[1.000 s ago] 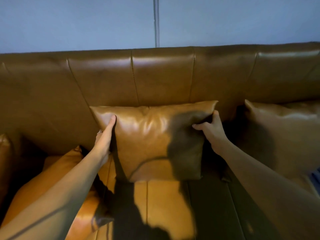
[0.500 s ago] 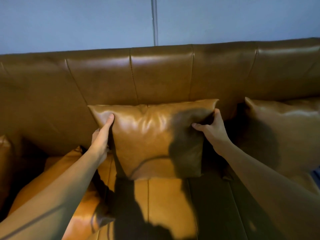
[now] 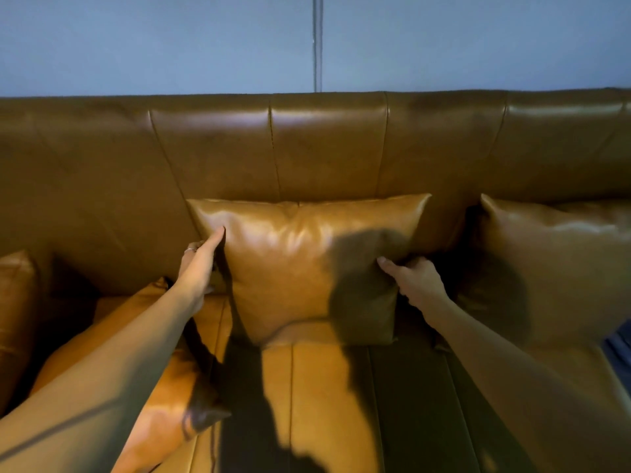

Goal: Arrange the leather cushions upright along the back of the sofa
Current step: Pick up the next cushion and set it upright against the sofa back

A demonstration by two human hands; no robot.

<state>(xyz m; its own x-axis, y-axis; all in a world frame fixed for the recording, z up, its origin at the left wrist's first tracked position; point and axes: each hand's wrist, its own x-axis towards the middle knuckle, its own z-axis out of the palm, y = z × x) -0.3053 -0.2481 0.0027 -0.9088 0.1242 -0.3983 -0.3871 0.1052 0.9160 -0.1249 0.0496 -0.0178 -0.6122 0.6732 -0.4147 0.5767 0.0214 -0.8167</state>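
A tan leather cushion point(image 3: 300, 264) stands upright against the sofa back point(image 3: 327, 148) in the middle of the view. My left hand point(image 3: 199, 264) lies flat along its left edge, fingers straight and pointing up. My right hand point(image 3: 415, 279) pinches the cushion's right edge lower down, thumb in front and fingers behind. A second cushion point(image 3: 553, 264) stands upright to the right. A third cushion point(image 3: 153, 397) lies flat on the seat under my left forearm. A fourth cushion point(image 3: 15, 312) shows at the far left edge.
The sofa seat point(image 3: 321, 397) stretches toward me in front of the middle cushion, partly in shadow. A grey-blue wall point(image 3: 170, 42) rises behind the sofa back. A dark strip of floor point(image 3: 619, 353) shows at the right edge.
My right hand has slid down the cushion's right edge from near the top corner to about mid-height. My left hand stays on the left edge. The cushion stays upright.
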